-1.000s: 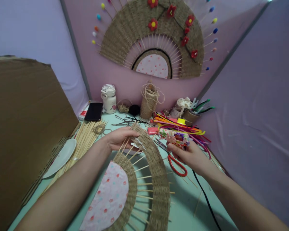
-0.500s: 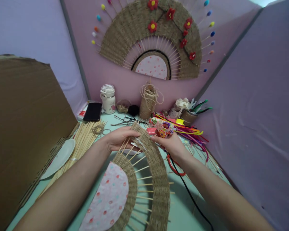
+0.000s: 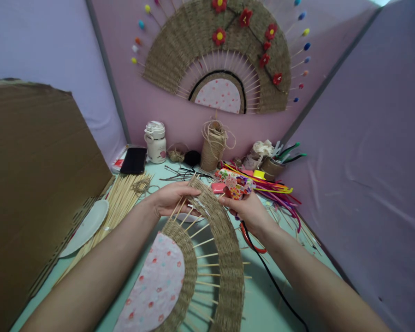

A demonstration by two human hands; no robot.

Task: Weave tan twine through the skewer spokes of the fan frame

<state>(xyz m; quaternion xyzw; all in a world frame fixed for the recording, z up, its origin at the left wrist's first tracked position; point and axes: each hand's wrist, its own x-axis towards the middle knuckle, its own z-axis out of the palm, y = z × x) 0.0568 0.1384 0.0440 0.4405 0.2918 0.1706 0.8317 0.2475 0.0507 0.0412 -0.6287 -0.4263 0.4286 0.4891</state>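
Observation:
A half-round woven fan [image 3: 231, 258] of twine on thin wooden sticks lies tilted across the foreground, with a white dotted half-circle [image 3: 155, 286] at its centre. My left hand [image 3: 174, 198] grips the far end of its outer woven band, thumb on top and fingers beneath. A flower-patterned glue gun [image 3: 235, 184] with a black cord is in my right hand [image 3: 249, 210], close to the band's outer edge. A clear shiny streak shows on the band between my hands. The gun's tip is hard to make out.
Red-handled scissors [image 3: 252, 240] lie under my right wrist. Bamboo sticks [image 3: 124, 198], a white plate [image 3: 86, 228] and a cardboard sheet [image 3: 38, 184] are at left. Behind stand a phone [image 3: 133, 160], white bottle [image 3: 155, 142], twine spool [image 3: 213, 146] and pipe cleaners [image 3: 276, 186]. A decorated fan [image 3: 166, 55] hangs above.
My right hand, with the glue gun, has shifted slightly to the right and turned a little. My left hand and the woven fan have stayed in place.

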